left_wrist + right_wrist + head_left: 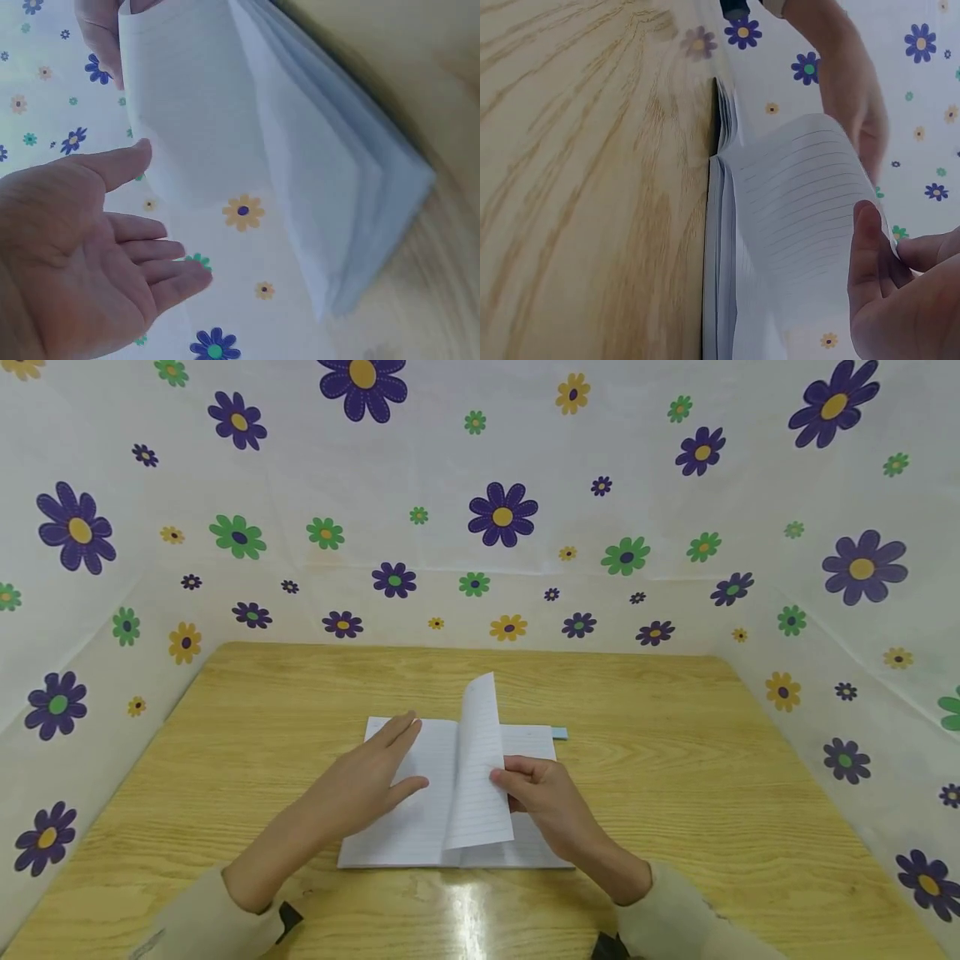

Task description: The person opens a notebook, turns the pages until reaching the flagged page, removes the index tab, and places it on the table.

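Note:
An open lined notebook lies on the wooden table, one page standing up from its middle. My right hand pinches that page by its outer edge between thumb and fingers; the right wrist view shows the same pinch on the lined page. Over the left-hand page, my left hand is spread with fingers straight and thumb apart, holding nothing. In the left wrist view the left hand has its palm showing, beside the raised page.
A light-blue tab sticks out at the notebook's upper right. The wooden table extends around the notebook on all sides. White cloth walls with printed flowers enclose the table at the back and both sides.

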Tool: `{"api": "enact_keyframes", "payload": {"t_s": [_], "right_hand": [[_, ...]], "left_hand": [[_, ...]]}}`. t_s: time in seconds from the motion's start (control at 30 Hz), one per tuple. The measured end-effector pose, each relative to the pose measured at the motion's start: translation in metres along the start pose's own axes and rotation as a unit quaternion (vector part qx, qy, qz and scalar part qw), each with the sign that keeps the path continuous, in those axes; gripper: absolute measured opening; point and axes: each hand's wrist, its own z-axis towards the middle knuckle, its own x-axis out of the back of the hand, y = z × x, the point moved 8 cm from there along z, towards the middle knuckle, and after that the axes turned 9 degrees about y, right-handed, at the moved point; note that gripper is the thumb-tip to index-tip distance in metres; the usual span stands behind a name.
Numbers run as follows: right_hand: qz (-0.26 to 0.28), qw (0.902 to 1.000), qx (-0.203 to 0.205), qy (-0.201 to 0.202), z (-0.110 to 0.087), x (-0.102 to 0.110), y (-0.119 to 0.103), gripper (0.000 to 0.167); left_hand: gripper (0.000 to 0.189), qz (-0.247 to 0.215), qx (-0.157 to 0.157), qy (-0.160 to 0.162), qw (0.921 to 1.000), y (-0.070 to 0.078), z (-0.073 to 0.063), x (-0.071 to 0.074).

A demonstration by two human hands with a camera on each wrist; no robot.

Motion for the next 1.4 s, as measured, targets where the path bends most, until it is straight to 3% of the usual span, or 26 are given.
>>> {"api": "enact_keyframes", "payload": {"t_s": [0.3, 0.6, 0.83, 1.2, 1.4], "right_hand": [[-0.002, 0.9979, 0.018, -0.062, -0.002, -0.015, -0.003, 0.032], [-0.005, 0.9966, 0.016, -0.08, -0.003, -0.023, -0.002, 0.03], [0.003, 0.9958, 0.02, -0.089, -0.006, -0.026, -0.004, 0.044], [0.013, 0.9948, 0.016, -0.1, -0.008, -0.032, -0.005, 0.043], [0.012, 0.9941, 0.011, -0.107, -0.009, -0.03, -0.004, 0.043]], "left_hand": [[0.069, -0.051, -0.039, 0.023, 0.9977, 0.032, 0.024, 0.009], [0.067, -0.065, -0.053, -0.008, 0.9964, 0.046, 0.043, 0.006], [0.061, -0.069, -0.073, -0.042, 0.9941, 0.058, 0.049, 0.0], [0.046, -0.045, -0.08, -0.066, 0.9936, 0.059, 0.048, -0.007], [0.051, -0.031, -0.043, -0.079, 0.9955, 0.045, 0.045, -0.012]]}}
